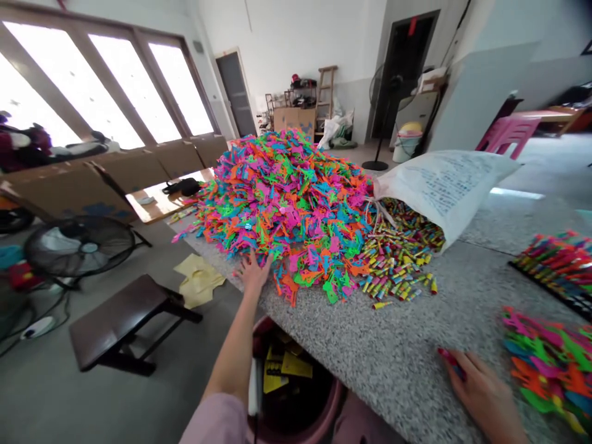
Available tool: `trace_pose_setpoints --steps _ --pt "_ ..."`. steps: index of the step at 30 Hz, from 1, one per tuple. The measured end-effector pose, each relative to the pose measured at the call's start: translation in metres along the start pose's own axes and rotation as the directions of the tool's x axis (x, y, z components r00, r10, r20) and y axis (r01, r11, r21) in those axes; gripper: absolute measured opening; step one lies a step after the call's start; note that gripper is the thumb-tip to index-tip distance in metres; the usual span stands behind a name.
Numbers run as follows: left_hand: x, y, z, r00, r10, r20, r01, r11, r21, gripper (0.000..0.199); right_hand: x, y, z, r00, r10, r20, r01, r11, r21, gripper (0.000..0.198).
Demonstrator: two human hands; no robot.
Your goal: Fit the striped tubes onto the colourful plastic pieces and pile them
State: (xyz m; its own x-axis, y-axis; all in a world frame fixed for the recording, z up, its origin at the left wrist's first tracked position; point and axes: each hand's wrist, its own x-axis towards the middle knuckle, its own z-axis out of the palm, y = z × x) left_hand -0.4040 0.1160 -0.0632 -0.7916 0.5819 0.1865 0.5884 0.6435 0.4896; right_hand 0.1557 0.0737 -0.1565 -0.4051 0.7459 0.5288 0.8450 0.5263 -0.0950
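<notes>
A large heap of flat, brightly coloured plastic pieces (296,203) in pink, orange, green and blue covers the grey speckled table (370,345). My left hand (253,272) reaches to the heap's near left edge, its fingers spread and touching or just above the pieces. My right hand (481,388) rests low on the table at the right, closed around a small reddish tube-like piece (452,361) whose exact kind I cannot make out. Beside this hand lies a smaller pile of similar coloured pieces (550,364).
Small printed paper tubes (398,265) spill from a white woven sack (453,185). A black tray (550,290) holds rows of coloured items at the right. Below the table edge stands a reddish bin (330,401) with yellow cards. A stool (124,320) and fan (83,246) are left.
</notes>
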Motion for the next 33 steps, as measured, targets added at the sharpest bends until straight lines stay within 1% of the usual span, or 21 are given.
trace_pose_setpoints --steps 2,5,7,11,13,15,16,18,20,22,24,26,27,29,30,31,32,33 --pt "-0.009 0.015 0.017 0.999 0.019 0.035 -0.018 1.000 -0.024 0.080 0.000 -0.001 0.001 1.000 0.006 -0.009 -0.006 1.000 -0.011 0.038" --pt "-0.033 0.050 0.042 0.998 0.057 0.041 -0.054 0.997 -0.056 0.083 0.003 -0.005 0.000 1.000 0.024 -0.016 -0.024 0.999 -0.036 0.037" --pt "-0.051 0.070 0.054 0.996 0.085 0.040 -0.083 0.995 -0.062 0.082 0.006 -0.009 -0.003 0.999 0.033 -0.001 -0.033 0.998 -0.054 0.035" --pt "-0.078 0.099 0.069 0.997 0.080 0.017 -0.078 0.991 -0.107 0.079 0.013 -0.014 -0.010 0.997 0.066 0.043 -0.061 0.993 -0.104 0.029" --pt "-0.086 0.106 0.071 0.994 0.095 0.061 -0.084 0.984 -0.158 0.080 0.015 -0.015 -0.013 0.996 0.075 0.054 -0.069 0.992 -0.109 0.027" --pt "-0.091 0.104 0.067 0.985 0.118 0.123 -0.085 0.966 -0.245 0.081 0.015 -0.016 -0.014 0.995 0.082 0.060 -0.076 0.992 -0.099 0.027" --pt "-0.093 0.100 0.063 0.980 0.146 0.138 -0.098 0.947 -0.305 0.079 0.016 -0.016 -0.014 0.994 0.093 0.055 -0.088 0.992 -0.089 0.027" --pt "-0.100 0.087 0.050 0.970 0.214 0.115 -0.149 0.897 -0.416 0.068 0.016 -0.016 -0.014 0.991 0.134 0.026 -0.133 0.989 -0.058 0.029" --pt "-0.113 0.073 0.037 0.959 0.278 0.061 -0.217 0.852 -0.477 0.057 0.017 -0.017 -0.014 0.979 0.203 -0.022 -0.203 0.979 -0.007 0.033" --pt "-0.134 0.067 0.027 0.941 0.338 0.011 -0.293 0.833 -0.470 0.052 0.019 -0.018 -0.014 0.961 0.274 -0.039 -0.272 0.961 0.047 0.035" --pt "-0.155 0.072 0.022 0.899 0.437 -0.015 -0.405 0.819 -0.407 0.048 0.021 -0.019 -0.016 0.949 0.315 -0.013 -0.313 0.947 0.076 0.031" --pt "-0.170 0.086 0.022 0.855 0.517 0.021 -0.485 0.814 -0.320 0.042 0.023 -0.020 -0.020 0.948 0.317 0.030 -0.318 0.945 0.078 0.027" --pt "-0.174 0.095 0.021 0.843 0.535 0.050 -0.501 0.817 -0.285 0.036 0.023 -0.020 -0.022 0.949 0.312 0.048 -0.315 0.946 0.076 0.026" --pt "-0.178 0.110 0.015 0.846 0.524 0.100 -0.483 0.833 -0.270 0.024 0.023 -0.021 -0.028 0.951 0.298 0.082 -0.304 0.949 0.079 0.025" --pt "-0.179 0.115 0.010 0.858 0.501 0.115 -0.450 0.840 -0.303 0.020 0.023 -0.022 -0.032 0.953 0.285 0.103 -0.294 0.952 0.086 0.025" --pt "-0.180 0.118 0.004 0.880 0.458 0.129 -0.382 0.841 -0.383 0.018 0.024 -0.024 -0.035 0.956 0.265 0.127 -0.279 0.955 0.100 0.024" --pt "-0.182 0.120 -0.002 0.905 0.396 0.154 -0.278 0.826 -0.491 0.019 0.025 -0.027 -0.038 0.959 0.237 0.155 -0.256 0.959 0.121 0.023" --pt "-0.186 0.119 -0.009 0.926 0.327 0.188 -0.154 0.783 -0.602 0.020 0.029 -0.031 -0.039 0.962 0.198 0.186 -0.227 0.962 0.150 0.021"
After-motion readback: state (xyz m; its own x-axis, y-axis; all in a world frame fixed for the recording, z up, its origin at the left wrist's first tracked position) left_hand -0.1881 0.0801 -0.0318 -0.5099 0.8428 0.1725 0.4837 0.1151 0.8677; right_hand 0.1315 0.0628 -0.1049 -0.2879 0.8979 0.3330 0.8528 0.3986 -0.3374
